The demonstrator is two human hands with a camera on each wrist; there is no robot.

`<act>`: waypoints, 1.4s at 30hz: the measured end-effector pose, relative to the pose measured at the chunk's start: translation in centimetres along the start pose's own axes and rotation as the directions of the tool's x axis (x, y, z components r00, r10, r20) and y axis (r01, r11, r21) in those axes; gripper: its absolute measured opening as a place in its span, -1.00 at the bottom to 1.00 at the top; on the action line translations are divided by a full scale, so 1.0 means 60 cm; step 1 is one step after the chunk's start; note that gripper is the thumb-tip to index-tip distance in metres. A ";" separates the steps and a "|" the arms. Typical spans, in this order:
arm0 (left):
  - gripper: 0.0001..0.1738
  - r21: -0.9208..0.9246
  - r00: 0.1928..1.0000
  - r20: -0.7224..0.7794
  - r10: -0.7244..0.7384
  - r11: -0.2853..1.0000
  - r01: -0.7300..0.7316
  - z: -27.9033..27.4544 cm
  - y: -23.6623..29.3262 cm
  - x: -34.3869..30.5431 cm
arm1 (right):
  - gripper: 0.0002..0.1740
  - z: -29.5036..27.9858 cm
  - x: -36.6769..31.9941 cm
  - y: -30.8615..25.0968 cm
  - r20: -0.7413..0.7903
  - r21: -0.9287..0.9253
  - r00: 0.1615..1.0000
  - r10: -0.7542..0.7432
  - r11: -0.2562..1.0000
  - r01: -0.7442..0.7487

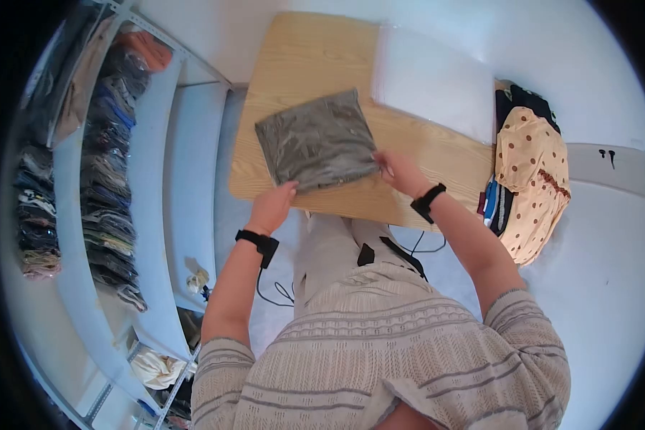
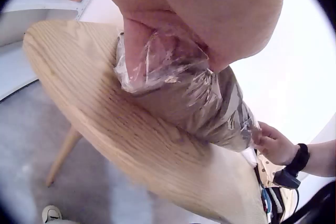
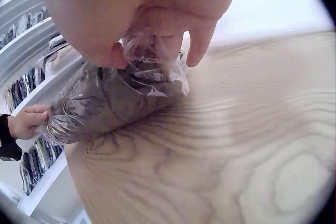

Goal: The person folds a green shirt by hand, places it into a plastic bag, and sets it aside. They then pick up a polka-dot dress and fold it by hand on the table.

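A folded grey-brown garment in a clear plastic bag [image 1: 319, 140] lies at the near edge of the wooden table [image 1: 315, 50]. My left hand [image 1: 272, 208] grips the bag's near left corner, its fingers under the clear film in the left wrist view. At the near right corner, my right hand [image 1: 401, 172] pinches the plastic between thumb and fingers. Loose film [image 3: 142, 45] bunches up around those fingers in the right wrist view. The garment's fabric shows dark through the shiny, wrinkled bag.
A stack of clear plastic bags [image 1: 433, 79] lies at the table's far right. Beside the right edge is a pile of clothes with a polka-dot garment [image 1: 530, 165] on top. Shelves [image 1: 147, 143] of bagged, folded clothes line the left side.
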State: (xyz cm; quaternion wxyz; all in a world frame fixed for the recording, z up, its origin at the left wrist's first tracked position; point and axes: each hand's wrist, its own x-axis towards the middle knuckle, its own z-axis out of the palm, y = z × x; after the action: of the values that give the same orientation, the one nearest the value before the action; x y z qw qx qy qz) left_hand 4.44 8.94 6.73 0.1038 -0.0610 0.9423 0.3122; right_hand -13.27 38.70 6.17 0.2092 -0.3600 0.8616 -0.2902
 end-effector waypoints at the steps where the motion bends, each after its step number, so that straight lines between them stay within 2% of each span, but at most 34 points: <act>1: -0.69 -0.044 1.000 0.019 -0.001 0.999 0.002 0.002 0.002 -0.013 | -0.61 0.000 -0.016 -0.004 0.029 0.022 0.999 -0.025 0.999 0.025; 5: -0.69 -0.046 0.998 0.033 -0.044 0.998 0.046 0.029 -0.009 -0.043 | -0.66 0.024 -0.064 -0.019 -0.003 0.112 1.000 0.000 0.994 0.001; 7: -0.68 -0.132 0.997 -0.030 -0.069 0.989 0.065 0.033 -0.017 -0.048 | -0.65 0.031 -0.070 -0.030 -0.229 -0.041 0.944 -0.238 0.971 0.235; 8: -0.68 -0.124 0.997 -0.038 -0.066 0.990 0.061 0.035 -0.021 -0.051 | -0.63 0.030 -0.076 -0.032 -0.142 0.030 0.982 -0.123 0.991 0.129; 10: -0.66 -0.150 0.994 -0.020 -0.105 0.984 0.101 0.025 -0.018 -0.050 | -0.64 0.048 -0.072 -0.018 -0.146 0.069 0.986 -0.078 0.994 0.089; 12: -0.65 -0.167 0.997 -0.008 -0.080 0.983 0.078 0.011 -0.023 -0.041 | -0.66 0.055 -0.068 -0.011 -0.154 0.107 0.988 -0.027 0.993 0.044; 14: -0.63 -0.186 0.999 0.001 -0.048 0.981 0.047 -0.007 -0.033 -0.023 | -0.72 0.047 -0.056 -0.017 -0.100 0.325 0.953 0.287 0.914 -0.241; 15: -0.61 -0.287 1.000 0.003 -0.025 0.958 0.025 -0.020 -0.040 -0.015 | -0.72 0.037 -0.048 -0.024 -0.116 0.326 0.951 0.286 0.916 -0.235; 16: -0.59 -0.387 1.000 0.006 -0.004 0.922 0.006 -0.032 -0.048 -0.008 | -0.74 0.019 -0.039 -0.039 -0.211 0.396 0.949 0.235 0.908 -0.137; 17: -0.59 -0.383 1.000 0.003 0.004 0.924 -0.002 -0.047 -0.061 0.002 | -0.76 -0.001 -0.031 -0.054 -0.303 0.455 0.934 0.190 0.890 -0.034; 18: -0.57 -0.504 0.999 0.019 -0.035 0.863 0.040 -0.064 -0.075 0.016 | -0.76 -0.026 -0.023 -0.069 -0.309 0.454 0.932 0.190 0.891 -0.031; 19: -0.55 -0.615 0.997 0.041 -0.072 0.784 0.082 -0.076 -0.084 0.030 | -0.76 -0.056 -0.013 -0.085 -0.228 0.468 0.944 0.238 0.877 -0.109; 20: -0.55 -0.614 0.997 0.038 -0.067 0.785 0.076 -0.114 -0.059 0.035 | -0.76 -0.084 -0.006 -0.101 -0.145 0.474 0.947 0.285 0.860 -0.187; 21: -0.57 -0.666 0.992 0.089 -0.093 0.735 0.129 -0.181 -0.007 0.029 | -0.76 -0.111 0.002 -0.123 -0.151 0.472 0.947 0.284 0.863 -0.184; 22: -0.58 -0.711 0.983 0.141 -0.116 0.679 0.183 -0.225 0.026 0.029 | -0.75 -0.135 0.012 -0.148 -0.206 0.513 0.960 0.191 0.856 -0.060; 23: -0.58 -0.712 0.984 0.137 -0.110 0.680 0.175 -0.236 0.031 0.038 | -0.74 -0.150 0.025 -0.163 -0.267 0.544 0.959 0.098 0.837 0.066; 24: -0.61 -0.750 0.989 0.117 -0.090 0.644 0.147 -0.246 0.034 0.049 | -0.74 -0.159 0.040 -0.167 -0.274 0.539 0.957 0.096 0.840 0.070; 26: -0.63 -0.787 0.994 0.093 -0.064 0.607 0.112 -0.248 0.017 0.080 | -0.72 -0.172 0.073 -0.170 -0.267 0.424 0.951 0.154 0.905 -0.027; 28: -0.65 -0.738 0.939 0.273 -0.209 0.581 0.344 -0.214 -0.045 0.129 | -0.69 -0.158 0.116 -0.152 -0.283 0.374 0.947 0.149 0.927 -0.034; 29: -0.65 -0.742 0.941 0.268 -0.206 0.579 0.338 -0.198 -0.066 0.154 | -0.66 -0.144 0.143 -0.133 -0.295 0.327 0.945 0.143 0.944 -0.041; 31: -0.62 -0.711 0.923 0.202 -0.327 0.600 0.368 -0.146 -0.114 0.186 | -0.62 -0.097 0.193 -0.072 -0.288 0.359 0.940 0.182 0.931 -0.070; 32: -0.52 -0.759 0.910 0.021 -0.414 0.586 0.284 -0.102 -0.148 0.198 | -0.60 -0.069 0.210 -0.040 -0.345 0.310 0.900 0.267 0.937 -0.159; 33: -0.52 -0.752 0.902 0.040 -0.430 0.581 0.310 -0.081 -0.167 0.195 | -0.57 -0.044 0.219 -0.017 -0.401 0.269 0.847 0.348 0.929 -0.254; 34: -0.48 -0.626 0.866 -0.166 -0.471 0.729 0.277 -0.065 -0.175 0.189 | -0.53 -0.031 0.219 0.001 -0.392 0.232 0.814 0.429 0.902 -0.363; 35: -0.43 -0.462 0.813 -0.366 -0.452 0.847 0.262 -0.051 -0.182 0.180 | -0.53 -0.012 0.202 0.016 -0.374 0.245 0.812 0.448 0.892 -0.379; 37: -0.42 -0.499 0.819 -0.296 -0.492 0.811 0.306 -0.065 -0.156 0.139 | -0.54 0.000 0.165 0.038 -0.355 0.291 0.800 0.484 0.870 -0.397; 39: -0.41 -0.543 0.817 -0.235 -0.526 0.769 0.339 -0.058 -0.157 0.096 | -0.54 0.020 0.102 0.041 -0.363 0.290 0.733 0.576 0.817 -0.499; 42: -0.45 -0.613 0.843 -0.180 -0.506 0.728 0.306 -0.012 -0.194 0.047 | -0.55 0.066 0.007 0.023 -0.366 0.352 0.570 0.736 0.676 -0.647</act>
State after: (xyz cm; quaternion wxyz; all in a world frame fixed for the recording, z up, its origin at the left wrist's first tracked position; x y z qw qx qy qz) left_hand 3.70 -0.92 -0.03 -0.0137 -0.3489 0.7734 0.5291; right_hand -11.97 37.78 2.25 0.1174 0.1111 0.9265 -0.3399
